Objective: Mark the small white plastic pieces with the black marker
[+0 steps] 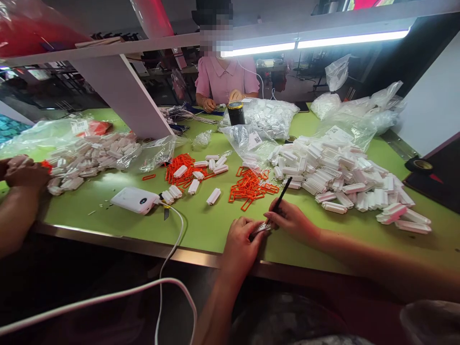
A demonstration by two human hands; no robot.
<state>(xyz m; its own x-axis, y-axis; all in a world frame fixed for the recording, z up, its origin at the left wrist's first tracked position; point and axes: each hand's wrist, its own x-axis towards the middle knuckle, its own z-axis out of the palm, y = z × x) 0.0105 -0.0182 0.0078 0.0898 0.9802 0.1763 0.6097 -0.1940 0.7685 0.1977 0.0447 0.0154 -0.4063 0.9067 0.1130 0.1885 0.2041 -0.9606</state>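
Observation:
Near the front edge of the green table, my left hand [241, 240] is closed around a white plastic connector housing [265, 227], mostly covered by the fingers. My right hand [292, 218] grips a slim black pen-like tool [282, 194] in a pinch. Its lower end points down at the housing; whether it touches cannot be made out. Just beyond my hands lies a pile of orange plastic clips [247, 189]. Beside it, to the right, spreads a large heap of white connector housings [334, 172].
A white power bank [134, 200] with a cable lies at left. More orange clips [181, 167] and loose housings sit mid-table. A black can [236, 113] and filled plastic bags [269, 117] stand behind. A co-worker in pink [227, 76] sits opposite; another person's hands [27, 172] work at far left.

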